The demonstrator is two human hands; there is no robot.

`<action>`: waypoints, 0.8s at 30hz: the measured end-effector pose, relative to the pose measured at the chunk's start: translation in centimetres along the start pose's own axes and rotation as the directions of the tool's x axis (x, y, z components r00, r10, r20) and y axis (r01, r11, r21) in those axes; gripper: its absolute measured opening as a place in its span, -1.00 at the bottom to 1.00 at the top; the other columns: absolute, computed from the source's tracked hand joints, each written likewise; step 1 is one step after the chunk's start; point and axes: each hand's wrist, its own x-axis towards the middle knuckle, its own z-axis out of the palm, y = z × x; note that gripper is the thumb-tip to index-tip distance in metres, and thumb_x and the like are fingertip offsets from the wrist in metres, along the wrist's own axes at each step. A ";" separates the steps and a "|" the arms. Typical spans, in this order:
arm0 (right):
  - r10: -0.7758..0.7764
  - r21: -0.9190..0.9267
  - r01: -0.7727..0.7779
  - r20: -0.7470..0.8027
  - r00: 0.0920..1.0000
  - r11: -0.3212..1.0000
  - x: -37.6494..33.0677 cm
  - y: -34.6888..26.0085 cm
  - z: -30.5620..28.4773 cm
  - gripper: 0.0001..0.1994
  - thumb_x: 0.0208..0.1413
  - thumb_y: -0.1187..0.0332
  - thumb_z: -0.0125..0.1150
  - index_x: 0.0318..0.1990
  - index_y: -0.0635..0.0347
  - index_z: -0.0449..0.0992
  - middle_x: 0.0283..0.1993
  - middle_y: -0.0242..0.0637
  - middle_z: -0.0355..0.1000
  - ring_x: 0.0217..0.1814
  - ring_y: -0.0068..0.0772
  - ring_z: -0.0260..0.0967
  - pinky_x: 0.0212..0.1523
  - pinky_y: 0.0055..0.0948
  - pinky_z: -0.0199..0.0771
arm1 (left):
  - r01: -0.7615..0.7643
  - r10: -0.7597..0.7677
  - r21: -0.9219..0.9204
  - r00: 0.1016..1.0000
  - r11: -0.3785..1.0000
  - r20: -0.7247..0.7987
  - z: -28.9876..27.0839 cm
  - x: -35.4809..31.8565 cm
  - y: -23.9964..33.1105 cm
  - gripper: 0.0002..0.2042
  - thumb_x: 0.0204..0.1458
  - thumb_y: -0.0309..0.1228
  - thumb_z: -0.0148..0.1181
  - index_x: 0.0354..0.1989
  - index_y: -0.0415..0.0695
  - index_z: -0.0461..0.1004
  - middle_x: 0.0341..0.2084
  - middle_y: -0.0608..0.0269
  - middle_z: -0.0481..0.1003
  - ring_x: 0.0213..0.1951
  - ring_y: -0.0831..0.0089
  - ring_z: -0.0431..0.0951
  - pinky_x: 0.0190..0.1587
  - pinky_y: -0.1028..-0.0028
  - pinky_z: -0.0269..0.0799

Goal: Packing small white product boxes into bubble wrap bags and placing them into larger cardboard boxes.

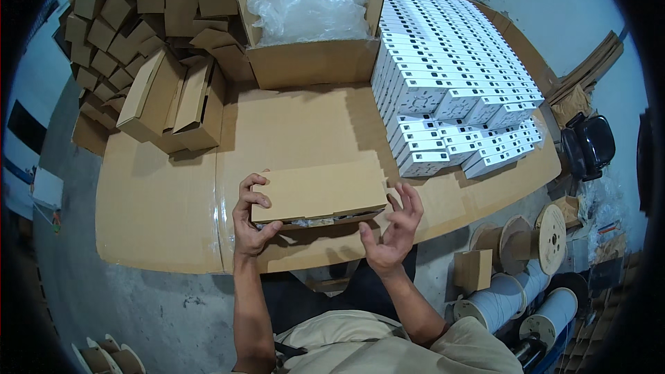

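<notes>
A long brown cardboard box (pixel 322 190) lies in front of me on the cardboard-covered table (pixel 294 118). Its lid is down, and a narrow gap along the near side shows something shiny, like plastic wrap, inside. My left hand (pixel 251 216) grips the box's left end, with the thumb on the near edge and the fingers over the top. At the right end, my right hand (pixel 395 228) is raised with its fingers spread, close to the corner and holding nothing.
Open cardboard boxes (pixel 176 100) stand at the left, before a heap of folded boxes (pixel 104 28). A large carton (pixel 312 62) with clear plastic bags is at the back. White boxes (pixel 450 83) are stacked at the right. Wire spools (pixel 495 298) sit on the floor.
</notes>
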 end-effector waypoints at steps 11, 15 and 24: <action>-0.163 -0.608 0.428 0.442 0.882 0.668 -0.2 -1.7 1.9 -0.70 -0.23 0.34 0.61 -0.27 0.11 0.67 0.43 0.06 0.08 0.52 0.25 -0.07 0.44 0.10 0.08 | -0.004 0.004 0.043 1.000 0.999 0.009 -0.2 -0.2 -0.4 -0.59 -0.24 -0.22 0.51 -0.25 -0.02 0.44 0.11 0.02 0.29 0.26 0.05 0.25 0.34 0.05 0.07; -0.103 -0.639 0.392 0.440 0.892 0.662 -0.6 -2.5 2.2 -0.72 -0.23 0.35 0.60 -0.29 0.11 0.68 0.44 0.03 0.08 0.52 0.25 -0.09 0.46 0.10 0.01 | -0.005 0.005 0.005 1.000 1.000 0.013 -0.1 0.1 -0.3 -0.62 -0.21 -0.24 0.51 -0.27 -0.02 0.44 0.13 0.04 0.29 0.32 -0.02 0.22 0.36 0.02 0.05; -0.067 -0.555 0.351 0.467 0.882 0.754 0.3 -2.5 1.6 -0.76 -0.25 0.40 0.59 -0.33 -0.07 0.73 0.33 -0.03 0.27 0.53 0.21 -0.09 0.46 0.09 -0.06 | 0.022 -0.022 0.005 0.996 1.000 0.085 -0.8 0.0 0.2 -0.69 -0.21 -0.31 0.51 -0.32 0.00 0.47 0.27 -0.01 0.25 0.43 -0.05 0.11 0.42 -0.01 -0.04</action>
